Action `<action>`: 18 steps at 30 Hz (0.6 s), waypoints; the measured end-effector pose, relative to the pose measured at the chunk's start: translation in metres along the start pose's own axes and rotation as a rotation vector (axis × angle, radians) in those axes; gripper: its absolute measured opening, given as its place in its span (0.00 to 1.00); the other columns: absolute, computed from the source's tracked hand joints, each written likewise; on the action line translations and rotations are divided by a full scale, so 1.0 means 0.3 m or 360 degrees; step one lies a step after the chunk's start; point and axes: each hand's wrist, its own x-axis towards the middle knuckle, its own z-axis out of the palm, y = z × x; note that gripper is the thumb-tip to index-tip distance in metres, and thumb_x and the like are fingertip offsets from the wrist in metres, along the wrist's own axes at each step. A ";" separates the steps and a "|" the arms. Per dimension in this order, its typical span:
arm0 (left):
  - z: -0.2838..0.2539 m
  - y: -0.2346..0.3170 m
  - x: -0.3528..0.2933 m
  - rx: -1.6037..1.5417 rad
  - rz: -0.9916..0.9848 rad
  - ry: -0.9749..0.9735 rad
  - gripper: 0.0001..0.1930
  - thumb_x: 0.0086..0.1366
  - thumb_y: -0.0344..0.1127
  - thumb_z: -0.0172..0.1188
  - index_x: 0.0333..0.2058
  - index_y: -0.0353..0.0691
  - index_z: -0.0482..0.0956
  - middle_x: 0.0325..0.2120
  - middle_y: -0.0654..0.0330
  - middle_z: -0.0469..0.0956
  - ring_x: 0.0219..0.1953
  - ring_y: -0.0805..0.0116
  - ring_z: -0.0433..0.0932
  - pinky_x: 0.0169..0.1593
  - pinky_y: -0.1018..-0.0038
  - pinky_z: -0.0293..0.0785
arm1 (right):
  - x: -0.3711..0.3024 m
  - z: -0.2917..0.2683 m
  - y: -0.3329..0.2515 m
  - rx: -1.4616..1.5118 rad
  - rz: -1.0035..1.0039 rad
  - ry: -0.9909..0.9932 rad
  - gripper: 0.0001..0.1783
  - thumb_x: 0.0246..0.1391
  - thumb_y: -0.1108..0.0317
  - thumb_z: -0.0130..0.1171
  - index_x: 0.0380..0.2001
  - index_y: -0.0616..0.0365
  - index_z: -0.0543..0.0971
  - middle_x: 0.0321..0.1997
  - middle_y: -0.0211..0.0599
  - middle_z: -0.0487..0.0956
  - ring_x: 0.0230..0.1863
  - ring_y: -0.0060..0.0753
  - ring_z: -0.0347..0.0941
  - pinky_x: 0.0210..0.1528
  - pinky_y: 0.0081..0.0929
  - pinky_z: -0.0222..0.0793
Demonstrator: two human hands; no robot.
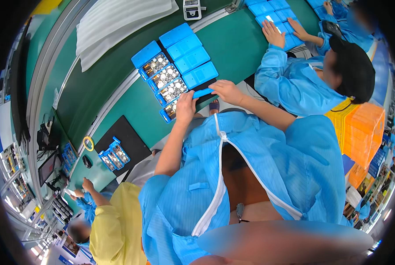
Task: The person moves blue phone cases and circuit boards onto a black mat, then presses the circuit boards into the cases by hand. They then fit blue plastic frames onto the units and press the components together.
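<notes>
A blue plastic case part [202, 92], seen nearly edge-on, is held between my two hands at the table's near edge. My left hand [186, 107] is closed on its left end, beside the nearest open blue case [167, 115]. My right hand [227, 92] pinches its right end. Beyond my left hand runs a row of open blue cases [165, 77] with circuit boards inside. A blue cover [146, 54] lies at that row's far end. To the row's right, several closed-looking blue panels [200, 75] lie side by side, the nearest on a black mat [206, 84].
White foam sheets [118, 26] lie at the far left. Farther left, a black mat [123, 137] bears more blue cases [114, 154], near a yellow tape roll [88, 143]. A co-worker [303, 79] handles blue cases at right; a person in yellow [118, 225] is at left.
</notes>
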 end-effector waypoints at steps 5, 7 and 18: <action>-0.032 0.028 0.034 0.0005 0.0071 -0.0080 0.16 0.56 0.29 0.64 0.43 0.33 0.76 0.35 0.47 0.79 0.41 0.48 0.76 0.46 0.59 0.74 | 0.008 -0.017 0.021 0.0117 0.0085 -0.0057 0.16 0.50 0.64 0.64 0.41 0.59 0.79 0.39 0.41 0.81 0.40 0.44 0.77 0.44 0.37 0.73; -0.037 0.046 0.041 -0.0048 -0.0131 -0.0208 0.17 0.57 0.30 0.64 0.44 0.33 0.76 0.36 0.46 0.79 0.42 0.46 0.77 0.47 0.58 0.74 | 0.005 -0.026 0.032 0.0168 0.0148 -0.0124 0.17 0.50 0.63 0.64 0.42 0.60 0.79 0.39 0.42 0.81 0.40 0.46 0.77 0.44 0.38 0.73; -0.002 0.004 0.019 -0.0147 -0.0183 -0.0159 0.15 0.58 0.29 0.64 0.45 0.34 0.77 0.37 0.43 0.80 0.39 0.44 0.79 0.42 0.58 0.76 | -0.029 -0.076 0.063 0.0498 0.0575 -0.0174 0.17 0.54 0.67 0.61 0.47 0.60 0.79 0.46 0.49 0.81 0.45 0.50 0.78 0.49 0.38 0.73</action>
